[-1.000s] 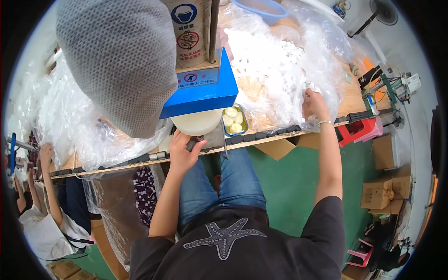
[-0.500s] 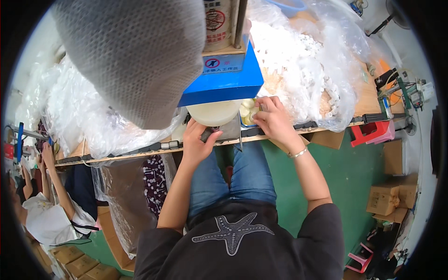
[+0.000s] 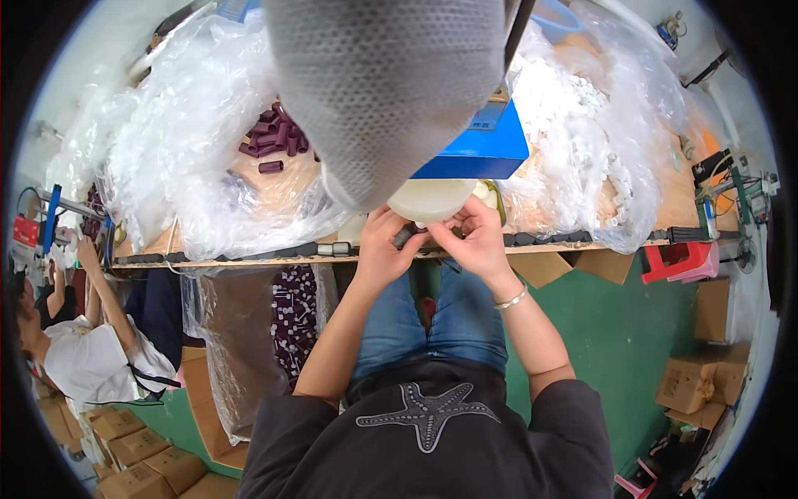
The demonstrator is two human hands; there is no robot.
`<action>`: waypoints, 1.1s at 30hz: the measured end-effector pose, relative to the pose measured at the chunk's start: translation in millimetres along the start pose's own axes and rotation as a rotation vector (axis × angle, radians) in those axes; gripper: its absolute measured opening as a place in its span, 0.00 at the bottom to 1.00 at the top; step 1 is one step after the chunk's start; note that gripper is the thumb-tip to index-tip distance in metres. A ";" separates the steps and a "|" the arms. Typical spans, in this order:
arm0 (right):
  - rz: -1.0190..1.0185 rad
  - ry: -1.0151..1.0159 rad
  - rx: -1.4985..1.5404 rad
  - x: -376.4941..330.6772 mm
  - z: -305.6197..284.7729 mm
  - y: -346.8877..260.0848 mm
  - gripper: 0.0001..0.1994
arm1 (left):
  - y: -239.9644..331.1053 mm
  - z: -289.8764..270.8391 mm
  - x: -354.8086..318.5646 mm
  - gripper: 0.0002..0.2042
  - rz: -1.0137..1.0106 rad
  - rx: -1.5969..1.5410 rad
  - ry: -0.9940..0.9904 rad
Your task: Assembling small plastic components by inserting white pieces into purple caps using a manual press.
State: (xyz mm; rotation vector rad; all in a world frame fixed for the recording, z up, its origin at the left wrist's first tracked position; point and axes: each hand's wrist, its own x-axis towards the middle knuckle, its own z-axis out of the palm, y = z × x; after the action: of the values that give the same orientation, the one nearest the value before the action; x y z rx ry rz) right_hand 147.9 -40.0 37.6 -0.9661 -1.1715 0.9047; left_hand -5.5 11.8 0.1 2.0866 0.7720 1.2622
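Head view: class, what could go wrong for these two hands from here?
Fingers of the left hand and right hand are right at the round pale part by the blue box; if it moves, they might be pinched. The bracelet on the right wrist could snag on the dark table edge.

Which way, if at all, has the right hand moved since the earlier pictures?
Yes: the right hand has moved left, judged against the blue machine housing, from the white pieces to beside the left hand.
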 end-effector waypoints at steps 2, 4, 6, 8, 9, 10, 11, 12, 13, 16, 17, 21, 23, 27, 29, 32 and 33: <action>-0.015 -0.030 -0.157 2.2 -2.0 -4.1 0.08 | -3.6 1.4 -1.3 0.15 -0.019 0.007 -0.002; -0.068 -0.042 -0.332 4.3 -1.2 -3.1 0.07 | -7.1 2.2 -4.2 0.16 -0.021 0.009 -0.003; -0.041 -0.072 -0.390 3.7 -0.3 -6.3 0.07 | -8.0 2.0 -5.4 0.16 -0.022 0.003 -0.006; -0.012 -0.099 -0.452 2.8 -1.9 -4.3 0.06 | -8.2 1.1 -5.3 0.16 -0.043 0.020 -0.016; 0.007 -0.086 -0.402 1.5 -1.5 1.4 0.09 | -8.0 0.7 -5.2 0.16 -0.042 0.018 -0.018; 0.026 -0.073 -0.351 0.4 -1.5 4.5 0.12 | -7.8 0.4 -4.7 0.17 -0.022 0.020 -0.016; 0.025 -0.070 -0.352 -2.9 -4.6 3.1 0.12 | -7.3 -0.1 -4.4 0.17 -0.003 0.022 -0.013; 0.067 -0.047 -0.308 -7.1 -6.3 -3.4 0.16 | -5.9 -3.7 -6.8 0.17 -0.005 0.025 -0.012; 0.106 -0.020 -0.268 -11.7 -11.5 -8.6 0.20 | -1.9 -6.2 -8.7 0.20 0.022 0.131 0.008; 0.046 0.149 -0.230 -44.3 -43.9 1.2 0.25 | 18.2 -18.7 -14.9 0.26 0.029 0.250 0.065; 0.026 0.211 -0.222 -54.2 -58.9 4.0 0.25 | 22.3 -23.3 -18.8 0.29 -0.004 0.279 0.103; 0.019 0.462 -0.510 -50.0 -123.2 -1.5 0.17 | 15.1 -26.9 -36.6 0.27 -0.033 0.215 0.206; -0.068 0.557 -0.369 -14.5 -135.7 -14.0 0.12 | 15.8 -20.1 -34.3 0.26 -0.028 0.225 0.208; -0.031 0.444 -0.845 69.4 -180.8 4.7 0.12 | 20.2 0.7 -18.8 0.22 -0.066 0.250 0.126; 0.020 0.404 -1.146 107.2 -204.1 33.9 0.12 | 15.4 8.1 -11.0 0.19 -0.117 0.178 0.022; 0.145 0.315 -1.522 127.6 -196.8 46.8 0.12 | 19.4 5.2 -8.4 0.13 -0.151 0.050 0.111; 0.230 0.291 -1.613 132.0 -188.6 50.4 0.11 | 19.4 4.3 -9.0 0.12 -0.172 -0.086 0.198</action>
State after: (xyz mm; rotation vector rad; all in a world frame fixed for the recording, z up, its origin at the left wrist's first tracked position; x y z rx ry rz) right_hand 351.4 75.5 9.5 -2.4243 -1.4508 -0.2574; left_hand -1.6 -8.4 7.3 1.8051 0.9450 1.3938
